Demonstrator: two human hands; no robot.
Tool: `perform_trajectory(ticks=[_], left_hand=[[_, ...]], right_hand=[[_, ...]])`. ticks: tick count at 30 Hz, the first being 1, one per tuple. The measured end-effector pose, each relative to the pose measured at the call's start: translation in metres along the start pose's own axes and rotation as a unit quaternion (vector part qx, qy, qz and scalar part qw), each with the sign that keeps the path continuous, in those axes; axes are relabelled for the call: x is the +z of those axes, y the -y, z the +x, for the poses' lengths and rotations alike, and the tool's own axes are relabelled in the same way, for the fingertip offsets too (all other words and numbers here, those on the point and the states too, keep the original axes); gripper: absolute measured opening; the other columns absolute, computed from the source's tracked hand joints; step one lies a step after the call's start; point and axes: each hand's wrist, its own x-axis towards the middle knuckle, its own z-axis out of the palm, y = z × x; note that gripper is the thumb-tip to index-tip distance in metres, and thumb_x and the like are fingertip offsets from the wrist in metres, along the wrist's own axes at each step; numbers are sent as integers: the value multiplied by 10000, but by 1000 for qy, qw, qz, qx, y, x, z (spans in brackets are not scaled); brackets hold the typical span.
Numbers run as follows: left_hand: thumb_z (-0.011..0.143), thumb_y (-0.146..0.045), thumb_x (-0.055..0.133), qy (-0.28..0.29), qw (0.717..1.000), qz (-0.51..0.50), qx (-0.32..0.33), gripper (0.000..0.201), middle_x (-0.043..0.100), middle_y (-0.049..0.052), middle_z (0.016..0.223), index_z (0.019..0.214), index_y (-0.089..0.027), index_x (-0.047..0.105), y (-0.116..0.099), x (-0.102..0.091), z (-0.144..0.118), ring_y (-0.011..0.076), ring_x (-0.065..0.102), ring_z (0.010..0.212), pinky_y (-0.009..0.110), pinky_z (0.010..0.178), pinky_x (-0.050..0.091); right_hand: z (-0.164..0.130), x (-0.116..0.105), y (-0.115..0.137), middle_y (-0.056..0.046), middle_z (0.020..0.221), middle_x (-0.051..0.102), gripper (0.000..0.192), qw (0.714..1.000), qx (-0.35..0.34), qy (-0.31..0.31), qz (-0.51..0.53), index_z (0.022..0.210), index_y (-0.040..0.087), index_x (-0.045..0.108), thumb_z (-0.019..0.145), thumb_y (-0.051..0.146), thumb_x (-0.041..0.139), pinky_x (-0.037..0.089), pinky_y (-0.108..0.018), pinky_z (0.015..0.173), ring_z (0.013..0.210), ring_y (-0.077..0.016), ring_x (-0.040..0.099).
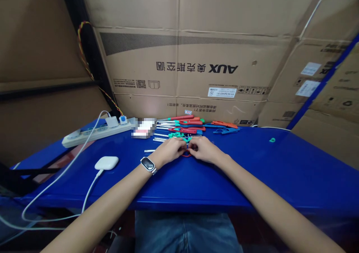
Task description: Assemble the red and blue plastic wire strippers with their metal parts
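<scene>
Red loop-handled tool | small, mostly hidden | both hands pinched together on it

Red piece mostly under hands

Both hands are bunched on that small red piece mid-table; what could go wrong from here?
1. The left hand and right hand hide most of the red piece, so a slip might go unseen.
2. The pile of red, green and blue handled tools lies just beyond the knuckles; a push forward may scatter it.
3. The white cable trails off the table edge near the left forearm and could snag.
</scene>
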Motion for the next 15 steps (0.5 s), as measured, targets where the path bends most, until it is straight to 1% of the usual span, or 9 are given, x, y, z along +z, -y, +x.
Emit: perform_trajectory(ticks=[2,4,7,10,12,15], left_hand=[[882,-134,588,1,1000,14,-4,113,694,55,929,894,-175,693,-3,0,1,196,654,845,258,720,467],[889,-130,578,5,1000,24,1,130,692,61,948,891,-177,700,-4,-1,1,201,656,854,262,725,469],[905,-137,564,9,1000,23,3,151,687,72,954,882,-176,708,-6,-2,1,201,658,856,266,734,475],[910,-133,558,1,1000,8,2,164,688,80,960,895,-175,716,-4,-1,-1,202,659,871,270,757,483],[901,-113,560,-2,1000,2,4,171,690,81,954,892,-173,720,-2,1,-2,204,661,875,275,768,485],[900,-113,562,-2,1000,4,6,174,690,79,928,881,-170,724,1,3,-3,203,659,845,275,748,482]], right_hand=[[1,-2,2,-34,726,653,76,1000,-5,6,-21,731,151,683,777,105,645,363,-218,612,645,-125,552],[3,-5,4,-47,753,679,86,998,-7,25,-50,753,157,698,786,110,634,366,-225,614,672,-140,581],[9,-11,11,-83,807,717,123,991,-9,79,-112,791,165,716,817,133,600,379,-248,619,735,-186,636],[14,-15,19,-137,862,731,164,974,-16,124,-189,820,150,726,834,140,563,398,-277,638,797,-241,669],[15,-17,22,-152,889,733,179,967,-23,135,-213,846,141,727,841,139,548,409,-283,653,818,-253,676],[13,-16,20,-128,904,739,171,973,-29,125,-194,863,152,722,845,141,552,418,-271,679,833,-236,673]])
